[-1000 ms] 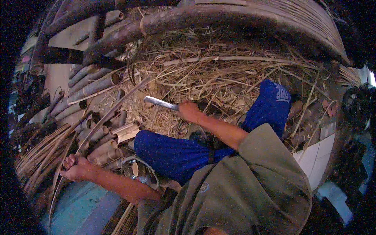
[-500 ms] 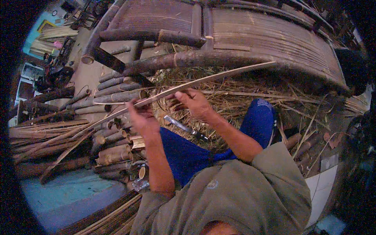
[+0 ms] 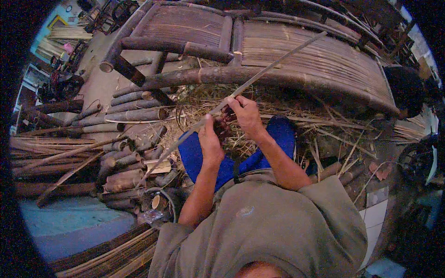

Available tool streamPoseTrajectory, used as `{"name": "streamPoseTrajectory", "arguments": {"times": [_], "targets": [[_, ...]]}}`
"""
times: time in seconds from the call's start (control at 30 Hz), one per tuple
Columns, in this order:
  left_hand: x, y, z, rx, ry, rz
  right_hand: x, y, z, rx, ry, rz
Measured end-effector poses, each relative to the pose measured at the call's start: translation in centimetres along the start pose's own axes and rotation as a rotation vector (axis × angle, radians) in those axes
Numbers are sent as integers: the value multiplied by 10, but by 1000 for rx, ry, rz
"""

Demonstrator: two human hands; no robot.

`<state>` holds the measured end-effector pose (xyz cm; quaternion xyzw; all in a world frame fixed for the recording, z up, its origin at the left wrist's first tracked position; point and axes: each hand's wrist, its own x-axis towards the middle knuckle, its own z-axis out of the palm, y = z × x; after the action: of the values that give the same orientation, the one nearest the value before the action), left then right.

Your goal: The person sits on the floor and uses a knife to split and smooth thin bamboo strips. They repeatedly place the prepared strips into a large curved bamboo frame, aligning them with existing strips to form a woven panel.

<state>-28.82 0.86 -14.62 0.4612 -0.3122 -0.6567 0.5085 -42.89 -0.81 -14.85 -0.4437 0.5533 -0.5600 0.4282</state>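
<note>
A long, thin bamboo strip (image 3: 274, 63) runs slantwise in front of me, from low left up over the edge of a bamboo bench (image 3: 222, 74). My left hand (image 3: 212, 144) is closed on it near the middle, thumb along the strip. Just farther up, my right hand (image 3: 246, 116) grips the same strip between thumb and fingers. The fingers of both hands are partly in shadow beneath it. Under my hands are my blue-clad legs (image 3: 192, 160), with wood shavings (image 3: 241, 147) between them.
Cut bamboo poles (image 3: 134, 113) and short bamboo pieces (image 3: 125, 180) lie to the left. A bundle of split strips (image 3: 111, 252) rests at lower left, near a bucket (image 3: 175, 204). Loose shavings and strips cover the ground before the slatted bench.
The strip has turned steeper, its far end rising over the bench. Both hands have shifted right and closer together. The metal-bladed tool seen on my lap earlier is out of sight.
</note>
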Motion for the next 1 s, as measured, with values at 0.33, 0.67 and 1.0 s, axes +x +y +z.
{"name": "streamPoseTrajectory", "arguments": {"times": [0.33, 0.67, 1.0], "targets": [[-15, 9, -35, 1127, 111, 813, 6, 16, -41, -25, 38, -83], [4, -17, -23, 1220, -129, 631, -12, 28, -61, 71, 27, 30], [7, -22, -4, 1316, -184, 812, -27, 18, -66, 91, -228, 334]]}}
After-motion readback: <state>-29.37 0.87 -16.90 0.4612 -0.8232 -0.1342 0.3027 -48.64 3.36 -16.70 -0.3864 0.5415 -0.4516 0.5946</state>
